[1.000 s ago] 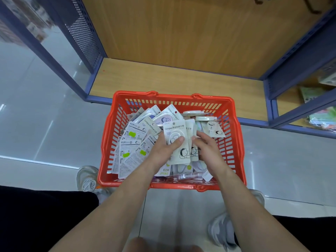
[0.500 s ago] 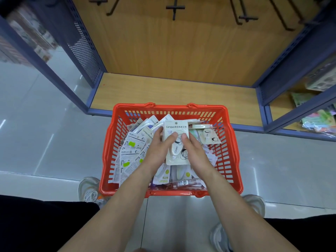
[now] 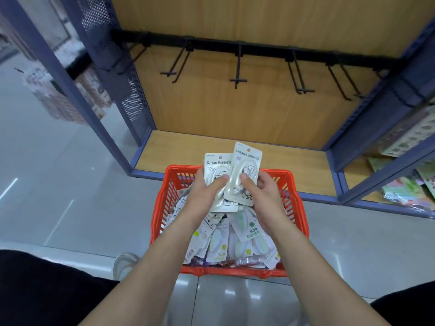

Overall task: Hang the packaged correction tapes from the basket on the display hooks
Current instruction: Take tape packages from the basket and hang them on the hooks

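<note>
Nearest the camera, two bare forearms reach out over a red plastic basket (image 3: 162,203) standing on the pale floor, with a light shoe (image 3: 124,264) just beside its near left corner. The basket holds a loose heap of packaged correction tapes (image 3: 244,241). Above its far half, the left hand (image 3: 202,196) grips one white Campus correction tape pack (image 3: 216,161), thumb pressed across the front and fingers behind. The right hand (image 3: 266,194) grips a second pack (image 3: 248,158) the same way. Both packs stand roughly upright, tops clear of the fingers, the right one overlapping the left one's edge and reaching higher. Beyond the basket lies the wooden bottom shelf (image 3: 188,149). Higher on the back panel, black display hooks (image 3: 238,74) hang bare from a black rail (image 3: 259,49).
</note>
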Demonstrator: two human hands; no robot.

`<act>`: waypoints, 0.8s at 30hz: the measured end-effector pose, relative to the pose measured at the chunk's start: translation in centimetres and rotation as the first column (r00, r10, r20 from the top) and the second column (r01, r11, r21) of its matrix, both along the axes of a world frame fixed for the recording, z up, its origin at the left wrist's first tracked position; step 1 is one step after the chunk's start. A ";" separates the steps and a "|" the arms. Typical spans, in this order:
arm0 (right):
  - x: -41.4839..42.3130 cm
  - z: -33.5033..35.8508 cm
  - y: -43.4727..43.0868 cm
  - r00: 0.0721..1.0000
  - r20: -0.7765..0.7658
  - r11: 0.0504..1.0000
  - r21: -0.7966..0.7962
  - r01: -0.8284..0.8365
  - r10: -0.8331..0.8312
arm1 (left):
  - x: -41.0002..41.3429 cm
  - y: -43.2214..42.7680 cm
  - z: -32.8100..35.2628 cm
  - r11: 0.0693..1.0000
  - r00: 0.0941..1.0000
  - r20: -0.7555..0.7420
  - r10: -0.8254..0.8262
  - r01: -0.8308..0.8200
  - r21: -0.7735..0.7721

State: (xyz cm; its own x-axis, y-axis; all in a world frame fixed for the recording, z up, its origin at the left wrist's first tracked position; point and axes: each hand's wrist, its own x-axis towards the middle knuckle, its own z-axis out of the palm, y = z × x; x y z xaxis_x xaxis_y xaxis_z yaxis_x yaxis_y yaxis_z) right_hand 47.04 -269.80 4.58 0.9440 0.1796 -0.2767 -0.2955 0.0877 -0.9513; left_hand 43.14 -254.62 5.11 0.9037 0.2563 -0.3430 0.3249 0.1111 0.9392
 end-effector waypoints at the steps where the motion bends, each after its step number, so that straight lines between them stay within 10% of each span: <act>1: 0.2 0.8 0.3 1.000 -0.001 1.000 0.027 0.004 -0.004 | 0.2 0.7 0.9 1.000 1.000 0.000 -0.022 0.022 0.014; 24: 5.3 8.1 17.3 0.968 0.149 0.974 -0.139 -0.181 0.201 | 0.8 20.0 10.7 0.935 0.962 0.191 0.193 -0.239 0.261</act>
State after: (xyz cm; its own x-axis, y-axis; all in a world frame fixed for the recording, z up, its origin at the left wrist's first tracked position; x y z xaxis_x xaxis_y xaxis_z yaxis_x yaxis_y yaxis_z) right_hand 52.36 -252.55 12.68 0.9293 0.3350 -0.1553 -0.1374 -0.0766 -0.9875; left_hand 43.90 -234.57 15.83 0.8524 0.5159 -0.0849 0.1655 -0.1123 0.9798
